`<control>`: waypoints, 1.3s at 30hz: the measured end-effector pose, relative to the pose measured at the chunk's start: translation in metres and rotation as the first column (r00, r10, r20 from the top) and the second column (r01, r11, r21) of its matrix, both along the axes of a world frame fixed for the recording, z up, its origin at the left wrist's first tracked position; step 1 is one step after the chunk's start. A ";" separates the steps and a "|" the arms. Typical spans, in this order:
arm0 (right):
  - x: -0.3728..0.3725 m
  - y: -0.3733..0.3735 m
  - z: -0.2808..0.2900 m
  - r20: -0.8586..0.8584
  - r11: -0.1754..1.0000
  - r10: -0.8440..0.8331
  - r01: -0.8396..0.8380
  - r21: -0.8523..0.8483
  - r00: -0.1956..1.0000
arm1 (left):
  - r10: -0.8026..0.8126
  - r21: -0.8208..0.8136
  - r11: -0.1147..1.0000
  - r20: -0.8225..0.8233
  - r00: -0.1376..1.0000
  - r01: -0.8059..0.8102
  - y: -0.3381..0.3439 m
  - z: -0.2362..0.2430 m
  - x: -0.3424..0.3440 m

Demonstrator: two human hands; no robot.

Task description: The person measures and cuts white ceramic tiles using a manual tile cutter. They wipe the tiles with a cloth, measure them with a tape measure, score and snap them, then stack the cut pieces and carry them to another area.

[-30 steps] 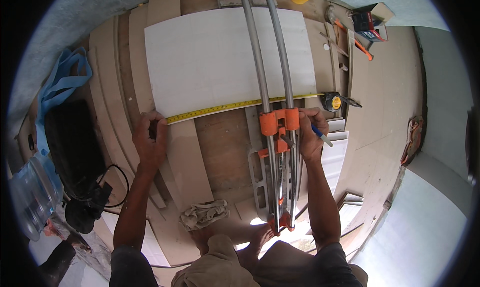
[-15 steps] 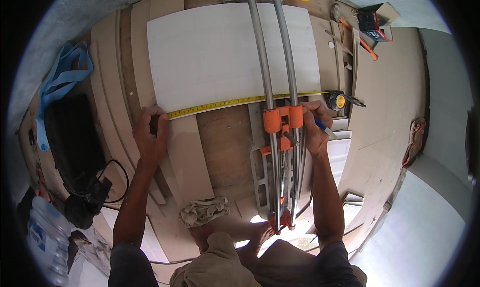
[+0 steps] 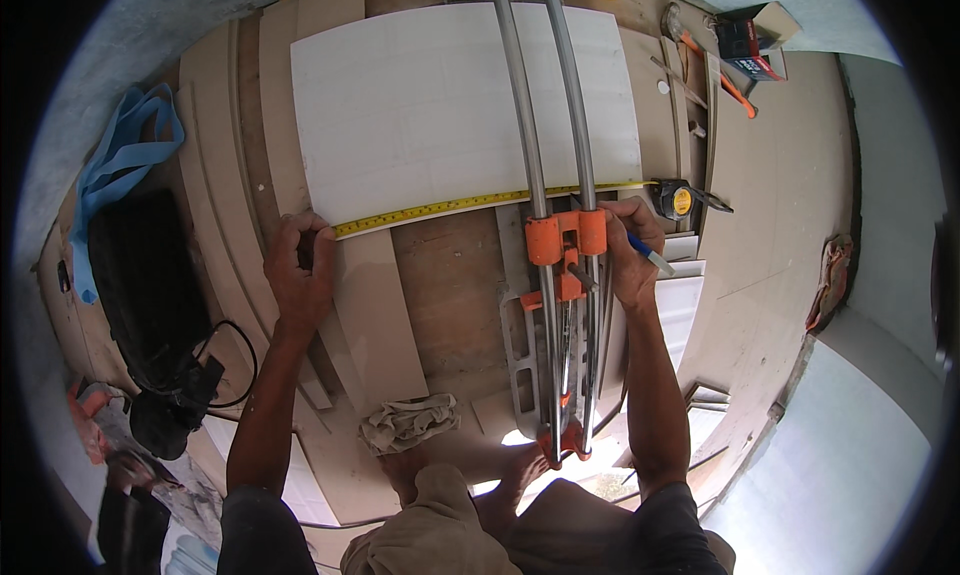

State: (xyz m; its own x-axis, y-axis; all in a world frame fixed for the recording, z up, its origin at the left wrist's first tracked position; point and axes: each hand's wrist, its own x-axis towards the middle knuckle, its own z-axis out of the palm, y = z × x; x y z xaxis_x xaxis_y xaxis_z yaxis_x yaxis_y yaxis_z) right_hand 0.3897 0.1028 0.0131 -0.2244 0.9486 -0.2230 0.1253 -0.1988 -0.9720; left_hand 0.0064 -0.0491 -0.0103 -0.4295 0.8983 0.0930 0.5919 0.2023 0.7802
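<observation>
A large white tile (image 3: 420,105) lies under the two steel rails (image 3: 575,105) of a manual tile cutter with an orange carriage (image 3: 566,238). A yellow tape measure blade (image 3: 430,211) stretches along the tile's near edge, from the tile's left corner to the black-and-yellow tape case (image 3: 677,200) on the right. My left hand (image 3: 303,270) pinches the blade's end at that corner. Just right of the carriage, my right hand (image 3: 630,255) holds a blue pen (image 3: 650,253), its fingertips close to the tape; the rails partly hide them.
A crumpled cloth (image 3: 410,423) lies near my feet. Left are a black bag (image 3: 150,285) and a blue strap (image 3: 125,150). An orange-handled hammer (image 3: 730,90) and an open box (image 3: 750,43) are far right. At lower left, what looks like another person's hand (image 3: 130,470) shows.
My hands, the tape and the tile stay nearly still. At lower left, a dark sleeve and what looks like another person's hand have appeared, and the clear plastic bottle has shifted toward the lower edge.
</observation>
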 end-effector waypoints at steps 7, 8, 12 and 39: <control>0.001 0.001 -0.001 0.012 1.000 0.008 -0.008 -0.007 1.000 | 0.002 0.002 1.000 0.006 1.000 -0.002 0.000 0.000 0.000; 0.001 0.001 -0.002 0.011 1.000 0.006 -0.006 -0.008 1.000 | 0.005 0.003 1.000 0.012 1.000 -0.005 0.000 0.000 0.000; -0.001 0.002 0.000 0.016 1.000 0.015 -0.015 0.002 1.000 | 0.009 0.022 1.000 0.005 1.000 -0.009 0.001 0.001 0.001; 0.024 0.071 0.070 0.842 0.698 -0.105 -0.564 0.441 0.529 | 0.009 0.059 0.998 -0.005 1.000 -0.008 0.049 0.032 -0.028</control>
